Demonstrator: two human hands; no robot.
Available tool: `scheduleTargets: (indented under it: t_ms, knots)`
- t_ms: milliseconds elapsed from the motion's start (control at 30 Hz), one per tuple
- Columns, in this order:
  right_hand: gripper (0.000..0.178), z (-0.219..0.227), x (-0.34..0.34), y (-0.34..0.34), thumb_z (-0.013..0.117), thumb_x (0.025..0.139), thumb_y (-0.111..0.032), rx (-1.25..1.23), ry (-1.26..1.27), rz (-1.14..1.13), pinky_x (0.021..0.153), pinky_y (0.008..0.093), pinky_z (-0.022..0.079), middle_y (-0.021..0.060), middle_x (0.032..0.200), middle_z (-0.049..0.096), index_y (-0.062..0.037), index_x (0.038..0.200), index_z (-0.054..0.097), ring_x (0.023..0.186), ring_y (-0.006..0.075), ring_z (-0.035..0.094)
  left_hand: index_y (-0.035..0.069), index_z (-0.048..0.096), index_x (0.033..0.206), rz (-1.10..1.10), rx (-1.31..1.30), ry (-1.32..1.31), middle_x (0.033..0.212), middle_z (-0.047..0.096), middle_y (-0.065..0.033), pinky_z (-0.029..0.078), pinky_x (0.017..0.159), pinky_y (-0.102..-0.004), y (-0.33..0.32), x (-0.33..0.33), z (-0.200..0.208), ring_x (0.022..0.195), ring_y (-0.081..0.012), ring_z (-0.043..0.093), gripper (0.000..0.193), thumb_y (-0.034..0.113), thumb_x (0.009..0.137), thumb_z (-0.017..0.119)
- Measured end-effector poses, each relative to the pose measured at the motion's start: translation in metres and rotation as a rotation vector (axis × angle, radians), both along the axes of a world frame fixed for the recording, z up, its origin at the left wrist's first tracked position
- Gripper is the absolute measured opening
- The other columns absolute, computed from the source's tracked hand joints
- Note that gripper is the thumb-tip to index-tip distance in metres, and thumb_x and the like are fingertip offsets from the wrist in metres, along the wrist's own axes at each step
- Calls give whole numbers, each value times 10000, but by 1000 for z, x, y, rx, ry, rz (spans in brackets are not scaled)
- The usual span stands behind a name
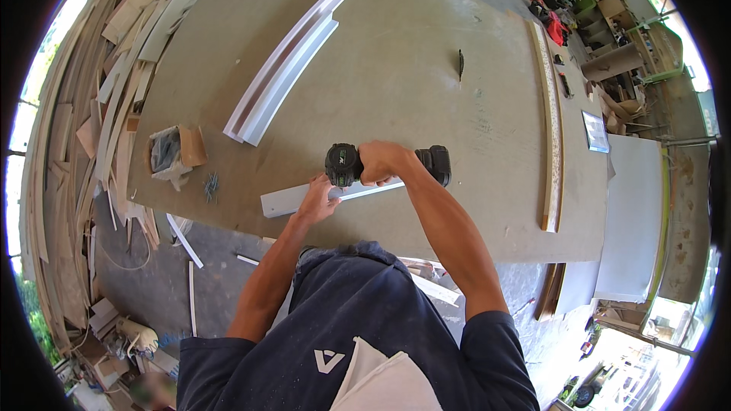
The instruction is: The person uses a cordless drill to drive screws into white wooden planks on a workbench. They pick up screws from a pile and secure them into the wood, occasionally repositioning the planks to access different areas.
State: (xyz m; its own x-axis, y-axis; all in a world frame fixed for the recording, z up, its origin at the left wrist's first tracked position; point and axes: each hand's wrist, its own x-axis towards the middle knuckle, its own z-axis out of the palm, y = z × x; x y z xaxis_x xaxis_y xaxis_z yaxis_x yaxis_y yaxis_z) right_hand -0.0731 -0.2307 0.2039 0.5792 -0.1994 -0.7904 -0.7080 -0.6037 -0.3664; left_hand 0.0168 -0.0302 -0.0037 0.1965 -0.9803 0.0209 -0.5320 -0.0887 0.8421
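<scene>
Worktop (pixel 396 91), brown, carries two long white grooved mouldings (pixel 295 68), one open cardboard box (pixel 194 145) and silvery screws (pixel 211 186). One white strip (pixel 283 202) near its edge is partly hidden by one black drill (pixel 343 166), clenched in the right hand (pixel 384 160); the left hand (pixel 316 201) touches the strip, any pinch unclear.

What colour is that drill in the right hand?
The cordless drill is mostly black; the head view shows it best.

One drill (pixel 344 164), one white workpiece (pixel 285 202), two paired profiles (pixel 288 80), one carton (pixel 192 146)
</scene>
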Motion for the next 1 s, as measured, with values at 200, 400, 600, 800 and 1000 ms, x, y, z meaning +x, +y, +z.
scheduleTargets:
  t_ms: [200,400,600,800,1000]
  knots:
    - [232,-25,-21,10,702,670,-116,-167,-67,147,726,454,567,190,852,739,-28,882,730,807,362,719,75,710,1060,68,-100,-24,1233,624,-171,357,1051,-474,2,-12,5,1210,-367,535,298,44,770,770]
    - [263,-18,-38,25,721,660,-141,-247,-190,167,790,486,571,206,920,739,-44,904,735,901,411,706,48,712,962,42,-194,-76,1165,665,-158,369,1026,-469,7,-16,-3,1177,-357,580,241,-17,733,747]
    - [275,-19,-47,28,725,661,-140,-234,-213,122,815,498,567,213,922,738,-36,916,729,908,420,703,43,699,952,44,-243,-124,1214,663,-161,374,1021,-464,8,-17,-6,1195,-353,581,274,-63,700,719]
    - [311,-15,-46,27,730,669,-147,-228,-203,99,833,498,564,218,947,738,-38,961,723,944,423,700,39,699,943,34,-248,-125,1213,666,-158,384,998,-454,8,-14,-7,1184,-351,586,239,-64,727,698]
    - [326,-17,-47,27,740,669,-150,-219,-191,82,844,492,566,220,955,738,-36,975,722,955,420,701,34,694,921,55,-238,-108,1184,672,-161,393,981,-450,7,-17,-1,1166,-350,594,212,-64,732,691]
